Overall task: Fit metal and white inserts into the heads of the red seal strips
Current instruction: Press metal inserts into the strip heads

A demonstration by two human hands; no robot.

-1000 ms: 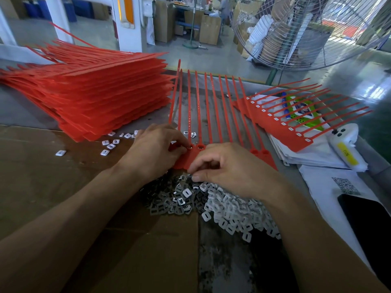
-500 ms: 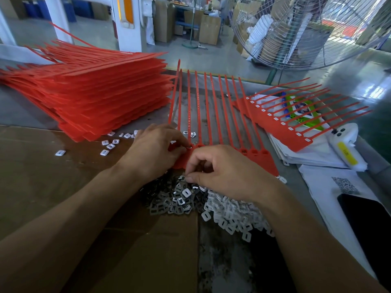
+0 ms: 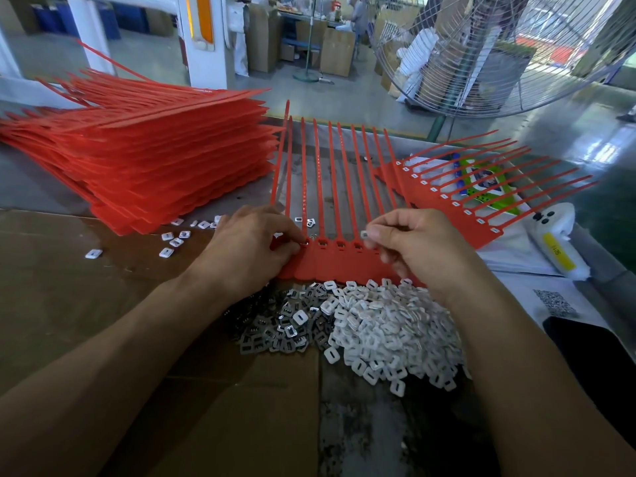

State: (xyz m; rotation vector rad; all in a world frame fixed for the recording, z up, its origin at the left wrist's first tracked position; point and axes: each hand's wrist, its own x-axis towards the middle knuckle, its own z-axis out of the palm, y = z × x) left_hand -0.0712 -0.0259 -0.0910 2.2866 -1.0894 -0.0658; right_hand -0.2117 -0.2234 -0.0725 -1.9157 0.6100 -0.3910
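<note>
A comb of joined red seal strips point(image 3: 339, 259) lies flat before me, tails pointing away, its row of open heads facing up. My left hand point(image 3: 247, 246) rests on the comb's left end, fingertips pinching a small metal insert point(image 3: 305, 241) at a head there. My right hand point(image 3: 413, 242) hovers over the comb's right part, thumb and forefinger pinching a white insert point(image 3: 363, 234). In front of the comb lie a heap of metal inserts point(image 3: 282, 325) and a larger heap of white inserts point(image 3: 389, 328).
A tall stack of red strip combs point(image 3: 155, 166) fills the left. Another comb, with white inserts in its heads point(image 3: 457, 204), lies at the right on papers. Loose white inserts point(image 3: 172, 241) are scattered left. A white bottle point(image 3: 554, 242), a dark phone point(image 3: 595, 359) and a big fan point(image 3: 499, 53) are at the right.
My right hand has lifted from the inserts heap and moved right and up, holding a white insert over the comb's heads. My left hand has stayed at the left end.
</note>
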